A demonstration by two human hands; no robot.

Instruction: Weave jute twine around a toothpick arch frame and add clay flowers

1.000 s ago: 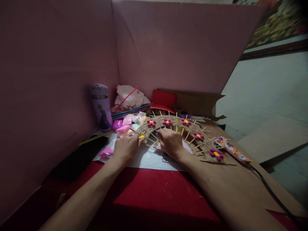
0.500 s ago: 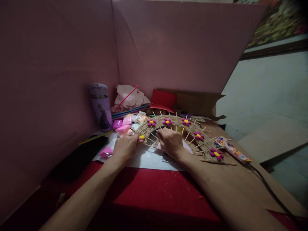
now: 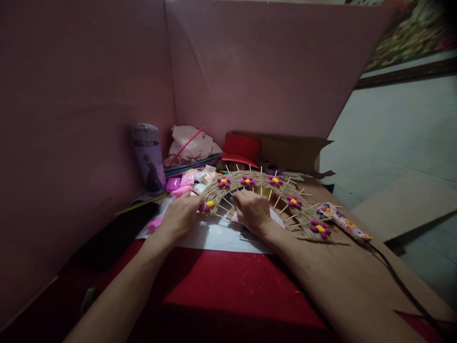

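Observation:
A half-round woven twine arch [image 3: 264, 177] with thin wooden sticks poking out along both edges lies before me. Several flowers with magenta petals and yellow centres, one of them a clay-like flower [image 3: 293, 202], sit along it. At its left end is a partial flower [image 3: 209, 205], a yellow centre with magenta beside it. My left hand [image 3: 183, 213] is closed next to this partial flower; its fingertips are hidden. Curled at the arch's inner edge, my right hand [image 3: 253, 209] grips it by the inner sticks.
Small bags of coloured clay [image 3: 178, 186] lie behind my left hand, beside a purple tumbler [image 3: 150, 159]. A flower-patterned glue gun [image 3: 344, 221] with a black cord rests on cardboard at the right. White paper [image 3: 217, 238] covers part of the red surface [image 3: 228, 286].
My left hand has drawn slightly left, away from the partial flower, uncovering magenta beside its yellow centre. My right hand stays in place.

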